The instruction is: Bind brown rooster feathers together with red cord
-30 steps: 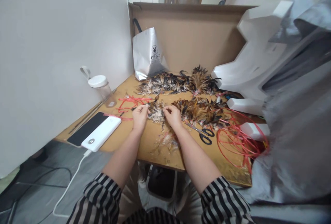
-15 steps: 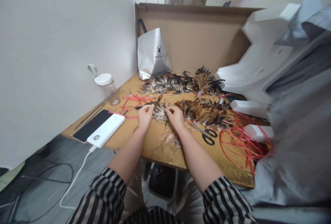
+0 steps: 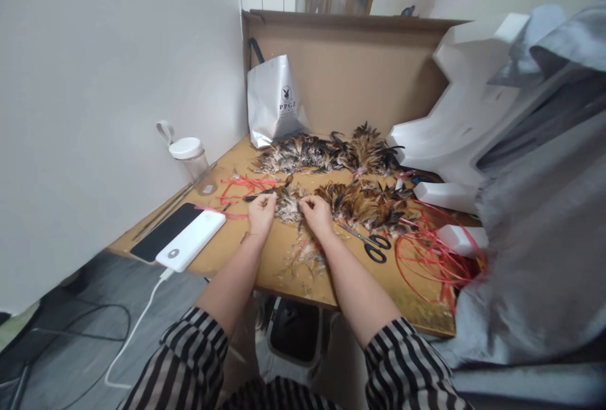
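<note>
My left hand is closed in a pinch at the left edge of a tuft of pale, speckled feathers. Opposite it, my right hand pinches at the tuft's right edge, thumb and forefinger together. Whatever sits between the fingertips of either hand is too small to make out. A row of brown and black feather bunches runs rightward from my right hand. Black-handled scissors lie on the table just below that row. Loose feather scraps are scattered between my forearms.
Behind lies a second row of feather bunches. Red plastic strips tangle at the right, with more red strips at the left. A power bank, phone, clear bottle, silver bag and white foam surround the work area.
The whole view has shifted slightly, so things appear a little further left. Both hands stay pinched beside the pale tuft, with hardly any movement relative to it.
</note>
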The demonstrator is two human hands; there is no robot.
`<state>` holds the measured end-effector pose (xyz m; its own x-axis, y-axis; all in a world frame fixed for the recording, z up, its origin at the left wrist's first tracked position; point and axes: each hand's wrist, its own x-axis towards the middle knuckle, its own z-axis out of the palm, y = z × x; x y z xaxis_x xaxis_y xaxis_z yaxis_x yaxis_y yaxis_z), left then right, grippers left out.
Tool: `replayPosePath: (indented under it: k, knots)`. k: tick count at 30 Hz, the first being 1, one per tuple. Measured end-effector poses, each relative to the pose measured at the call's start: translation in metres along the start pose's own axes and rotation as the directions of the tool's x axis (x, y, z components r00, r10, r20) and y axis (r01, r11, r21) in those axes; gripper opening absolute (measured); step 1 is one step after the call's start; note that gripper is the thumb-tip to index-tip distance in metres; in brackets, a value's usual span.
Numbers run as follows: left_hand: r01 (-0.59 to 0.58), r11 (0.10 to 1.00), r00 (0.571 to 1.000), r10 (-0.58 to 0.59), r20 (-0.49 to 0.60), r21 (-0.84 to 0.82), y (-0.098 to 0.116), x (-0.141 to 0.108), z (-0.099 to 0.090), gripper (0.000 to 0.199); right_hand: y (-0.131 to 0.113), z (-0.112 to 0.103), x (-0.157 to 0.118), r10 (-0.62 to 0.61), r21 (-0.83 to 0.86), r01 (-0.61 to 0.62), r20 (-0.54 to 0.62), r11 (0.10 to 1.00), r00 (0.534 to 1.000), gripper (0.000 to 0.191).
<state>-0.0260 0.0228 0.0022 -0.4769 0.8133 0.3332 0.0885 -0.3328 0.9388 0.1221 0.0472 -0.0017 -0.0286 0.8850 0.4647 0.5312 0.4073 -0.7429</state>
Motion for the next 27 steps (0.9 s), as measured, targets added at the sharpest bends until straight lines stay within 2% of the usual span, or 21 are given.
replayPosePath:
  k: [4, 11, 22, 27]
  knots:
    - [-0.003, 1.000, 1.000, 0.003, -0.010, 0.004, -0.005, 0.001, -0.001, 0.026, 0.001, 0.001, 0.000, 0.006, 0.020, -0.006, -0.004, 1.000, 1.000, 0.018]
    - [-0.077, 0.997, 0.997, 0.077, 0.005, 0.014, -0.013, 0.003, -0.004, 0.027, -0.004, 0.002, -0.002, -0.007, 0.086, 0.009, -0.023, 0.996, 1.000, 0.017]
    - [-0.107, 0.994, 0.994, 0.107, 0.017, 0.021, -0.007, 0.000, -0.004, 0.027, -0.005, 0.003, -0.004, -0.014, 0.114, 0.020, -0.046, 0.993, 0.999, 0.019]
    - [-0.053, 0.999, 0.998, 0.053, -0.016, 0.009, -0.003, -0.002, -0.003, 0.025, 0.001, 0.005, -0.004, 0.020, 0.153, -0.014, -0.038, 0.988, 0.999, 0.022]
